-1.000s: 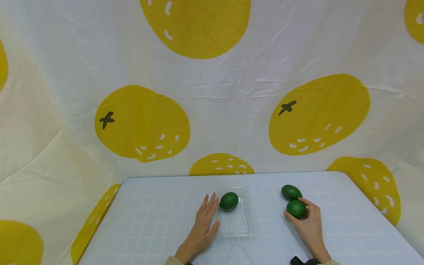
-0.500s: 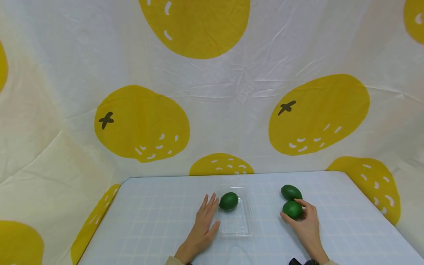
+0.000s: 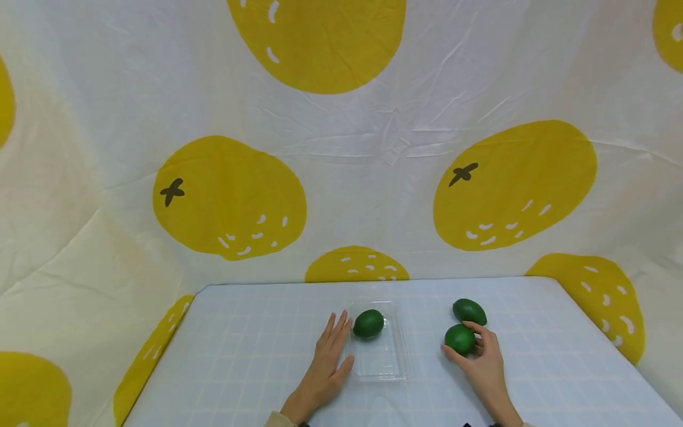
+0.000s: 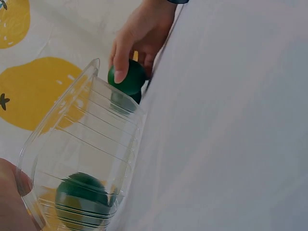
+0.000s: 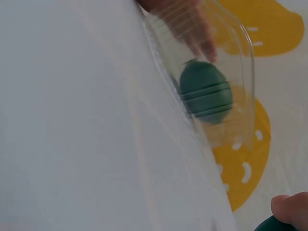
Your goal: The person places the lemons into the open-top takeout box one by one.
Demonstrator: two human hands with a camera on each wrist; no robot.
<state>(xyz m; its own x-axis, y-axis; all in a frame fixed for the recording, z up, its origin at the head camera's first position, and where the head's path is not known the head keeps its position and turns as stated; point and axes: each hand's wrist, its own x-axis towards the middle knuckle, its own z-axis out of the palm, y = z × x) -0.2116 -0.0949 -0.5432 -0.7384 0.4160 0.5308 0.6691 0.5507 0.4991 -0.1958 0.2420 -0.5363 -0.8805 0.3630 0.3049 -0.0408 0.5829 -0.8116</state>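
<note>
A clear plastic container (image 3: 377, 362) lies on the table, with one green lime (image 3: 369, 324) in its far part. My left hand (image 3: 324, 366) rests along the container's left side, fingers straight, touching its rim. To the right, my right hand (image 3: 482, 362) holds a second lime (image 3: 459, 340) between thumb and fingers. Whether that lime is lifted off the cloth is hard to tell. A third lime (image 3: 469, 311) lies just behind it. The left wrist view shows the held lime (image 4: 126, 79) beyond the container wall; only its edge (image 5: 275, 225) shows in the right wrist view.
A pale blue checked cloth (image 3: 256, 350) covers the table. Behind and at both sides hangs a white curtain (image 3: 368, 196) printed with large yellow fruits.
My right hand has moved left with the lime it holds, towards the container and off the third lime. The left hand, container and the other limes have stayed in place.
</note>
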